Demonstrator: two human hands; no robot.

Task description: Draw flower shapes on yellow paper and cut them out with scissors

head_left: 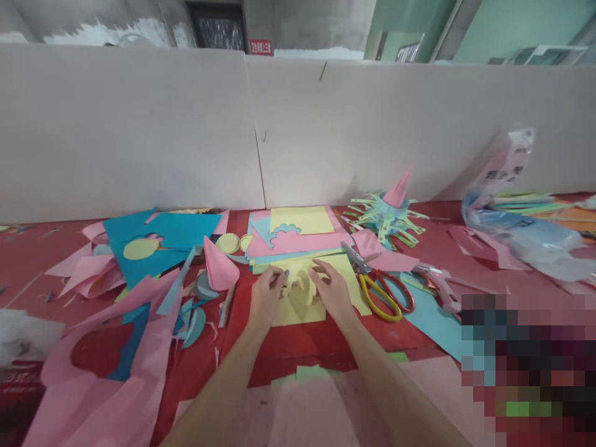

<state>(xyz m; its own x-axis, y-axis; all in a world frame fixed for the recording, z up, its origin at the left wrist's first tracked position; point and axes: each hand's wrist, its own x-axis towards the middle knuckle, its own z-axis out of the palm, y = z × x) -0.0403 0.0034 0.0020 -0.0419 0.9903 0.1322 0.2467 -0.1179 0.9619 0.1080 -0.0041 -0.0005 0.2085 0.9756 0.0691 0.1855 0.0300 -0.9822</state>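
A small curved piece of yellow paper [303, 287] is between my two hands, its shadow falling on a yellow sheet [298, 315] below. My left hand [269, 293] is closed, thumb and fingers pinched at the piece's left side. On the other side, my right hand [331, 288] has its fingers bent and pinched at the piece's right edge. Just right of that hand lie scissors [382, 298] with red and yellow handles. Behind my hands is a stack of pink, blue and yellow paper [298, 242], with a scalloped blue cutout on top.
To the left are a pink paper cone [220, 267], a blue sheet [186, 228] and pink scraps [107, 397]. A fringed paper model [390, 214], a glue gun [444, 288] and a plastic bag [526, 239] are on the right. A white panel [139, 136] stands behind.
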